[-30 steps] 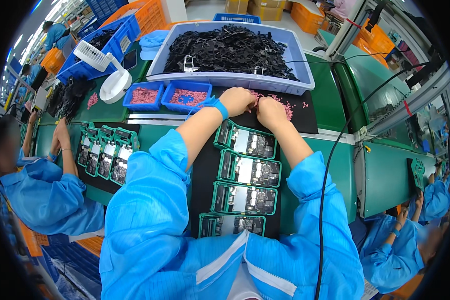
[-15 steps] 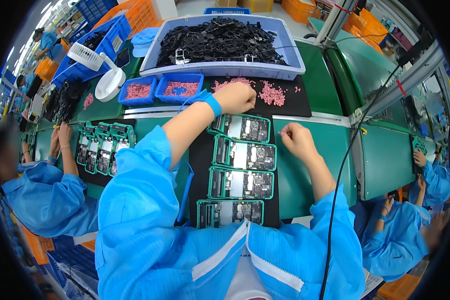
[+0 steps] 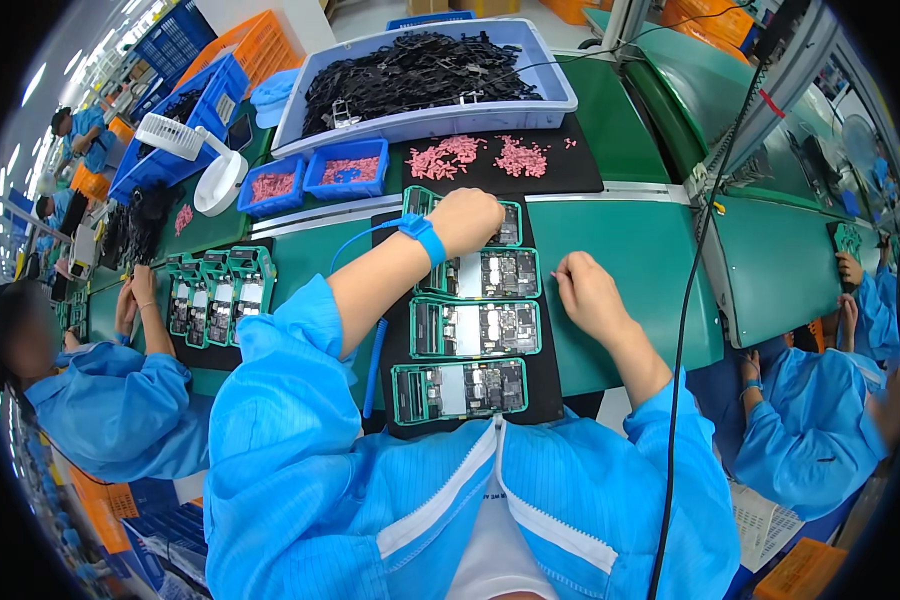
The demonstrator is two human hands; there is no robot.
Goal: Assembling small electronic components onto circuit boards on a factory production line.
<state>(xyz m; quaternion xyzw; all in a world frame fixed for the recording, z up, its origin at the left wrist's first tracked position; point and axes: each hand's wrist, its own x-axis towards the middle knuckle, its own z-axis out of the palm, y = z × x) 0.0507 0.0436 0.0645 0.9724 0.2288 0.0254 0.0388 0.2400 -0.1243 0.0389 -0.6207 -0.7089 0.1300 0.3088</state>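
My left hand, with a blue wrist strap, is over the farthest of several green-framed fixtures, fingers bent down and closed on its circuit board. Whatever those fingertips hold is hidden. My right hand hovers just right of the column, thumb and fingers pressed together; anything between them is too small to make out. Nearer me, more green-framed fixtures with dark circuit boards and pale grey panels lie in a line on a black mat. Small pink pieces lie in loose piles beyond my left hand.
A large pale-blue bin of black parts stands at the back. Two small blue trays hold pink pieces, beside a white fan. A black cable hangs on the right. Co-workers sit on both sides.
My left hand has come from the pink piles toward me, onto the farthest fixture. The right hand stays beside the column, its fingers closed. The view has shifted slightly.
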